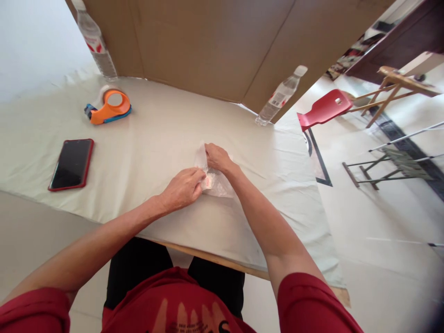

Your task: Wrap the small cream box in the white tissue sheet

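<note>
A clear, crinkled plastic wrap (222,186), perhaps bubble wrap, lies on the cloth-covered table in front of me. On it sits a small pale item with reddish print (208,181), partly hidden by fingers. My left hand (185,187) is closed, its thumb and fingertips pinching at the edge of that small item. Just beyond and to the right, my right hand (218,157) is closed on the raised far edge of the plastic wrap. Its fingertips are partly turned out of sight.
An orange and blue tape dispenser (113,108) and a red-cased phone (71,164) lie at the left. Water bottles stand at the back left (95,44) and back right (281,97), against a brown cardboard panel (208,46). Right of the table are a red chair (326,108) and a folding stool (398,164).
</note>
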The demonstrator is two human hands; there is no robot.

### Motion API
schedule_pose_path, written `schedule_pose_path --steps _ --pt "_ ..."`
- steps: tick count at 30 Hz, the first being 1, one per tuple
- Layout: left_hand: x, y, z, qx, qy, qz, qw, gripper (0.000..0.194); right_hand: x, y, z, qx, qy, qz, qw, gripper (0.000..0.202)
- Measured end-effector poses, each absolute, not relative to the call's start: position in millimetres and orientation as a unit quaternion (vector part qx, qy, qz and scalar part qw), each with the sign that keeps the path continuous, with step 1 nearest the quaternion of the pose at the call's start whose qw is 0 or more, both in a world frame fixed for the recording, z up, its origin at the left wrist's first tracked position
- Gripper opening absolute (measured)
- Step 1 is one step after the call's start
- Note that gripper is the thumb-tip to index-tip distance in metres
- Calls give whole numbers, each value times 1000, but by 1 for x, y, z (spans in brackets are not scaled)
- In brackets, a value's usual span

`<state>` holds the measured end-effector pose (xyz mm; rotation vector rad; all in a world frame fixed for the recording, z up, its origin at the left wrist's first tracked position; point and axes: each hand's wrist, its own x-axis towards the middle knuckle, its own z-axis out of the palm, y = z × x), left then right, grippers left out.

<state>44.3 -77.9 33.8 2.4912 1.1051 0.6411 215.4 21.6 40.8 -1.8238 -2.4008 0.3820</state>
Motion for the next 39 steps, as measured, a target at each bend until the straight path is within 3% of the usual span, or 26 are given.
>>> schedule_pose_path --steps 3,8,11,19,24,32,37,39 --pt "46 -76 39 881 392 202 174 27 224 18 50 -603 -785 126 70 26" --pt "44 -75 40 881 387 196 186 27 272 -41 65 -667 -698 168 198 22" --pt "43 -75 30 871 396 226 186 26 292 -87 65 -709 -633 246 190 23" --pt "44 -76 10 859 374 319 141 24 268 -111 45 -742 -542 329 217 70" --pt "43 -75 8 864 350 337 131 24 268 -113 40 -765 -499 297 279 80" --pt "45 -73 3 861 353 344 126 22 265 -97 40 -733 -440 402 328 70" --pt "45 -72 3 861 354 337 142 20 264 -91 41 -710 -443 441 322 30" --pt "44 -71 3 860 354 335 153 20 264 -95 40 -696 -462 445 321 26"
